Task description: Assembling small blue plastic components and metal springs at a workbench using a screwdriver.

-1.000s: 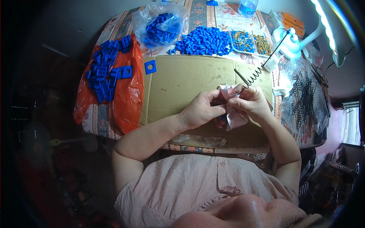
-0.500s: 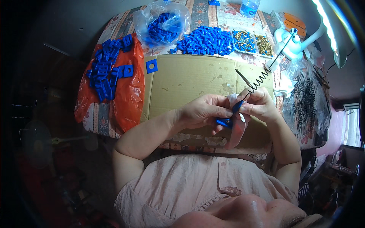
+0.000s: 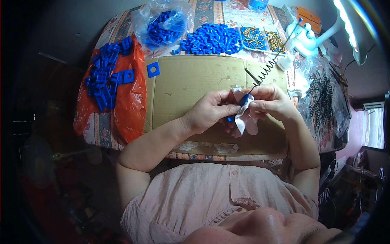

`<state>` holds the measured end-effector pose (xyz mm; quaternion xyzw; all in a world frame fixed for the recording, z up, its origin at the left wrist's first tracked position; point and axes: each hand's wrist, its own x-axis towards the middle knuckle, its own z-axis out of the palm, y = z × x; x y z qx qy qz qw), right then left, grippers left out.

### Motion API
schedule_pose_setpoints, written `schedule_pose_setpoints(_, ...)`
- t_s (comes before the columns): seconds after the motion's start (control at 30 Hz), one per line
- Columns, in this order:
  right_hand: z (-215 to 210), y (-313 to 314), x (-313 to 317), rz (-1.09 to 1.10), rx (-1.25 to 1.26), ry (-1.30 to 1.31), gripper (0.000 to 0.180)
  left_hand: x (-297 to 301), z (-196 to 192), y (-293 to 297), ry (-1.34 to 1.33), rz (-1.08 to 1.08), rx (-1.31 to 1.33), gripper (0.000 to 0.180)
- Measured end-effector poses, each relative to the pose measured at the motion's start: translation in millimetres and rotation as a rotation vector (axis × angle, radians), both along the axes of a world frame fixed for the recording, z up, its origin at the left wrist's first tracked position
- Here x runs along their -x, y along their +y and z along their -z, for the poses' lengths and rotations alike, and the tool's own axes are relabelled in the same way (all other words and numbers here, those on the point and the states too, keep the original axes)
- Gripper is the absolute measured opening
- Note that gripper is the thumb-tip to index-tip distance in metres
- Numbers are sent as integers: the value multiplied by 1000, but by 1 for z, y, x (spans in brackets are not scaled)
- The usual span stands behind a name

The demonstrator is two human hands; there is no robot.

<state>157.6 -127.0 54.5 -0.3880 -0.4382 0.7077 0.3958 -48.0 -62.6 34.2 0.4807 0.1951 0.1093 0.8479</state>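
Note:
Both my hands meet over the right part of the cardboard sheet (image 3: 191, 77). My left hand (image 3: 213, 110) is closed, thumb and fingers pinching a blue plastic part (image 3: 245, 99) whose lower portion is mostly hidden. A black coiled wire (image 3: 265, 72) rises from this part toward the upper right, with a thin straight end and a short bent arm. My right hand (image 3: 273, 102) is closed on a crumpled whitish cloth or tissue (image 3: 242, 121), pressed against the blue part. The cloth hangs down between the hands and covers some of the fingers.
Left lies a red plastic bag (image 3: 132, 101) with blue square pieces (image 3: 106, 75); one square piece (image 3: 153, 69) rests on the cardboard. Behind are a clear bag (image 3: 164, 24), blue cones (image 3: 211, 38), a divided tray of brass pieces (image 3: 254, 38) and a lamp (image 3: 302, 38). Black wires (image 3: 325, 101) lie right.
The cloth now wraps across the front of the blue part, hiding more of it. The wire has tilted slightly with the part. The whole view has shifted a little.

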Motion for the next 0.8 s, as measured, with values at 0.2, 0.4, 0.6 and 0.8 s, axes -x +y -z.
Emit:
schedule_pose_setpoints(0.2,4,-3,3,50,-67,-127,26,-3,-1,0,-8,16,68,18)
schedule_pose_setpoints(0.4,4,-4,13,65,8,-77,19,-3,3,-3,3,-4,68,17)
schedule_pose_setpoints(0.6,15,-4,34,339,-257,-271,12,-8,19,-7,-11,-306,-542,13)
schedule_pose_setpoints(0.8,11,-5,28,278,-146,-247,10,-8,5,-8,27,-189,-296,12)
